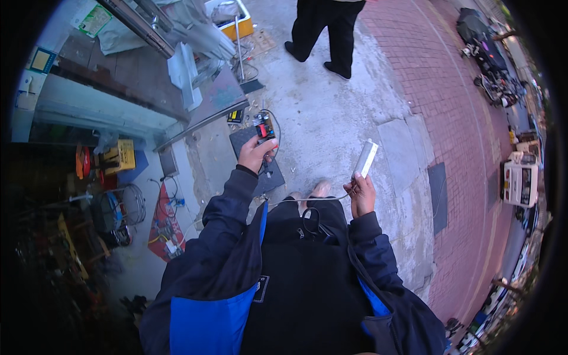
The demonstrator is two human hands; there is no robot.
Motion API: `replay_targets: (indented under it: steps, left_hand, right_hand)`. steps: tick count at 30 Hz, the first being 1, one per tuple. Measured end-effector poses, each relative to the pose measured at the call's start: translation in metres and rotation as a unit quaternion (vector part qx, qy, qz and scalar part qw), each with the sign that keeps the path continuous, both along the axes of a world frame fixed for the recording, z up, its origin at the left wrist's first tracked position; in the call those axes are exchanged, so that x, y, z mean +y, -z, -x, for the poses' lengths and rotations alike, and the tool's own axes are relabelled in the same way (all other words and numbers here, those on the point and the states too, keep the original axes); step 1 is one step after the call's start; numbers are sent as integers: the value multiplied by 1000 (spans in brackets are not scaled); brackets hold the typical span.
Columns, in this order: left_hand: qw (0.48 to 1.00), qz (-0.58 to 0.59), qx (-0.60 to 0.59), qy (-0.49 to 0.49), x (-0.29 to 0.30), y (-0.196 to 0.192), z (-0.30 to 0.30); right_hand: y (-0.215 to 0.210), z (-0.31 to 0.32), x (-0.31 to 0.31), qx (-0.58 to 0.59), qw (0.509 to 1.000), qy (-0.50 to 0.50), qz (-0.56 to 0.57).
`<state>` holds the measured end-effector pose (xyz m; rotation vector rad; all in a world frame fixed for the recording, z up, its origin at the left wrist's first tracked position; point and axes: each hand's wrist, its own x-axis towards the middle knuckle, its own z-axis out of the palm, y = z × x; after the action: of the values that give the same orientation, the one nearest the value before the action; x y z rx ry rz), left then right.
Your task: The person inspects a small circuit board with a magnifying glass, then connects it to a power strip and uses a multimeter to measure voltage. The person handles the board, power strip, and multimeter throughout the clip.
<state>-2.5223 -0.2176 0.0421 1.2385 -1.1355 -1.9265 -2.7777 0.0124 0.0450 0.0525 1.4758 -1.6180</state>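
My left hand [253, 155] is closed around a small device [264, 125] with a dark body, a red part and what looks like bare circuitry; its exact kind I cannot make out. In my right hand [361, 196] is a slim silver-white rectangular bar [368, 157], gripped at its lower end and tilted upward. A thin grey cable [322, 199] leads from near the bar's lower end leftward across my lap. A black cable [278, 121] curves beside the device in my left hand.
Beyond my hands a person [331, 29] in dark trousers stands on the concrete. At left, a doorway leads to a cluttered floor with a red triangular piece [163, 228] and coiled wire [131, 204]. A broom [251, 86] and a yellow box [244, 26] stand ahead; motorcycles [488, 59] are parked right.
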Motion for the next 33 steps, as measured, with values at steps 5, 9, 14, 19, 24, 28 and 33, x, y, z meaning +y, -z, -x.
replay_targets:
  steps: [5, 9, 14, 19, 24, 28, 33]
  left_hand:
    - [996, -53, -70, -22, -25, 47, 39]
    - [987, -56, -139, -58, -58, 70, 84]
    - [971, -32, -223, -77, -137, 140, 134]
    - [945, -4, -322, -64, -257, 282, 191]
    - [923, 77, -376, -29, -378, 439, 250]
    - [885, 148, -435, -70, -440, 555, 292]
    - [875, 177, -448, -56, -495, 684, 345]
  right_hand:
    - [36, 56, -62, -22, 994, -105, -32]
    - [66, 102, -130, -62, 983, -166, -48]
    - [116, 136, -224, -127, 973, -181, -64]
    - [198, 143, -315, -157, 961, -199, -113]
    - [324, 169, -414, -69, 940, -315, -109]
    - [433, 193, -469, -148, 940, -298, -80]
    - [533, 208, -510, -252, 944, -211, -38]
